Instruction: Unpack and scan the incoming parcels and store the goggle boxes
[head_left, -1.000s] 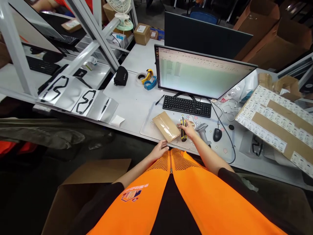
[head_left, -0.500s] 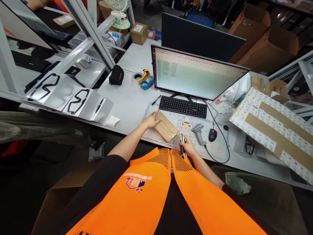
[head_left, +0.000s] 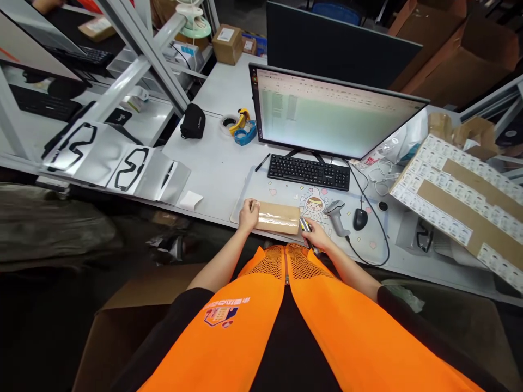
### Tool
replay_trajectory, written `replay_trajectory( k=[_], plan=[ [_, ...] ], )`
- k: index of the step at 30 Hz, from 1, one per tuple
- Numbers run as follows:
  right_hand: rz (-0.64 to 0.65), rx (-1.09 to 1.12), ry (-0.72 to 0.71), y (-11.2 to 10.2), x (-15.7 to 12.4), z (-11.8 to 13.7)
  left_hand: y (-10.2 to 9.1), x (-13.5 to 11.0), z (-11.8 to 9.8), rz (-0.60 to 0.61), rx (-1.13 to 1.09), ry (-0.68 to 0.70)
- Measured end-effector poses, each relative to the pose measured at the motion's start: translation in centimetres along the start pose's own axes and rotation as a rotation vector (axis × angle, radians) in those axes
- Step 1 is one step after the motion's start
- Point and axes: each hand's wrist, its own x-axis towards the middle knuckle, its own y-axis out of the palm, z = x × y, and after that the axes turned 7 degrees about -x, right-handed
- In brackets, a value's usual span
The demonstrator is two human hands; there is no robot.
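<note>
A small flat brown cardboard box sealed with clear tape lies crosswise on the desk mat near the desk's front edge. My left hand is closed on the box's left end. My right hand grips a yellow and black utility knife whose tip sits at the box's right end.
Behind the box stand a black keyboard and a lit monitor. A grey barcode scanner and a black mouse lie to the right. Tape rolls and a black pouch sit further back; a large labelled carton lies at right.
The box has turned from slanted to crosswise. My left hand moved from its top to its left end. My right hand brought the knife up to the box's right end.
</note>
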Motion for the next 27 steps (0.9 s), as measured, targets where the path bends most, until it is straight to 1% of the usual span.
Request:
replay_trajectory(
  k=[3,7,8,10,12,14,16,17,18,19,22,24,25,27],
  plan=[
    [0.032,-0.059,-0.036,0.1,-1.2,-0.9,0.0,0.1,0.0,-0.004,-0.003,-0.018],
    [0.000,-0.152,-0.146,0.2,-2.6,-2.7,0.1,0.4,0.1,0.008,-0.042,-0.036],
    [-0.004,-0.163,-0.152,-0.1,-2.8,-3.1,0.1,0.4,0.2,0.014,-0.056,-0.038],
    [-0.015,-0.163,-0.114,-1.2,-3.0,-3.3,0.2,0.6,0.4,0.031,-0.085,-0.034],
    [-0.053,-0.160,-0.044,-2.9,-2.7,-2.6,-0.1,0.5,1.0,0.055,-0.124,-0.020],
    [-0.129,-0.216,-0.037,-4.6,-1.9,-0.8,-0.6,0.0,1.7,0.119,-0.201,0.003],
    [-0.185,-0.381,-0.150,-5.3,-0.7,2.0,-1.3,-0.8,2.6,0.224,-0.281,0.033],
    [-0.187,-0.486,-0.232,-5.0,0.0,3.5,-1.6,-1.2,3.0,0.279,-0.308,0.045],
    [-0.169,-0.587,-0.307,-4.2,0.8,5.1,-1.9,-1.6,3.3,0.323,-0.322,0.051],
    [-0.137,-0.678,-0.361,-3.0,1.5,6.7,-2.0,-2.0,3.6,0.350,-0.327,0.050],
    [-0.018,-0.893,-0.412,2.2,3.6,10.9,-1.9,-2.7,3.9,0.364,-0.347,0.026],
    [0.061,-1.039,-0.448,5.8,4.5,12.8,-1.6,-2.7,3.9,0.354,-0.355,0.016],
    [0.093,-1.113,-0.475,7.2,4.8,13.5,-1.4,-2.7,3.9,0.349,-0.351,0.017],
    [0.134,-1.233,-0.519,9.2,5.1,14.5,-1.1,-2.6,4.0,0.337,-0.337,0.029]
  ],
)
